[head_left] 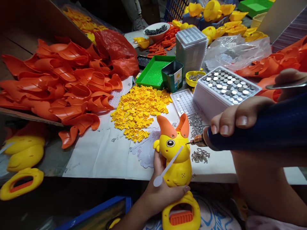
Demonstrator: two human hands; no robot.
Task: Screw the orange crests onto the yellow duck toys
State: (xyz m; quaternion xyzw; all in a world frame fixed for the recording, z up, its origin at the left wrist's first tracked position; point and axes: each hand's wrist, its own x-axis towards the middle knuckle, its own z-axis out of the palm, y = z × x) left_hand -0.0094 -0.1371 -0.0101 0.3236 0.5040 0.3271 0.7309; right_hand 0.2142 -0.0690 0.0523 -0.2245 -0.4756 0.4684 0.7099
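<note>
Left hand (159, 188) wraps the yellow toy (176, 159) from behind, fingers clamped on its body, holding it upright just off the table's near edge so its side faces the tool. A white plastic strip (168, 167) lies slantwise across the toy's front; can't tell if the thumb pins it. Right hand (236, 119) comes in from the right edge, fingers closed tight around the blue electric screwdriver (251, 131), held level with the tip at the toy's head just below an orange ear, probably to drive a screw square in. Loose screws (200, 155) sit on the table (100, 159) right under the tip, easy reach. Mid-table: heap of small yellow clips (139, 108), a white tray of button batteries (226, 85) on the right, dark green tin (172, 76), green tray (153, 72). Left side is a big pile of orange shells (64, 83) spilling toward the near edge, crowding it. Far edge: bowl of dark screws (156, 30), stacked clear trays (191, 44), more yellow parts (216, 16).
</note>
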